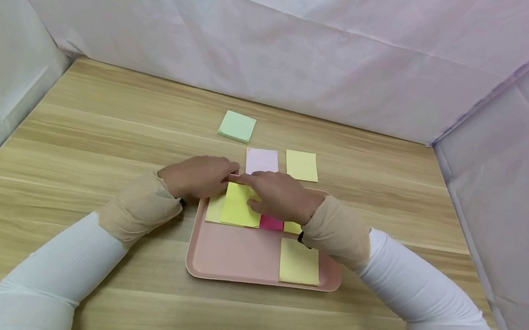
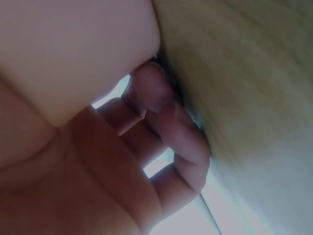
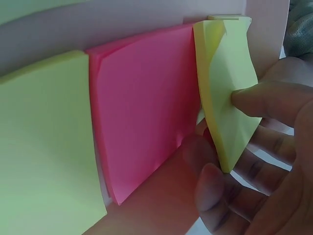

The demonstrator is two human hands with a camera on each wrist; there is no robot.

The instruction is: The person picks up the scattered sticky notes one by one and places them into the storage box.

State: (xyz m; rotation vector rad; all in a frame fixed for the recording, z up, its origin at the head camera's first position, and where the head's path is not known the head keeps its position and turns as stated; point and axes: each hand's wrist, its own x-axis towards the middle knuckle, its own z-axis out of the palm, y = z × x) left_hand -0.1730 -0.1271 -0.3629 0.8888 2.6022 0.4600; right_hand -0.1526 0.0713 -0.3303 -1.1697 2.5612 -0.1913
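A pink tray (image 1: 236,255) lies on the table with sticky note pads in it. My left hand (image 1: 203,176) grips the tray's far left corner, its fingers curled behind the rim. My right hand (image 1: 283,194) pinches a bright yellow sticky note pad (image 1: 240,205), tilted in the right wrist view with the thumb on its face. This pad overlaps a pale yellow pad (image 1: 214,209) at the tray's left. Beside it is a magenta pad (image 3: 142,107), then another yellow pad (image 3: 44,142), partly hidden by my right hand in the head view. One more pale yellow pad (image 1: 300,261) lies in the near right corner.
Beyond the tray on the wooden table (image 1: 130,120) lie a lilac pad (image 1: 262,159), a pale yellow pad (image 1: 301,166) and, farther back, a mint green pad (image 1: 238,125). White sheeting (image 1: 281,44) walls the table at the back and both sides.
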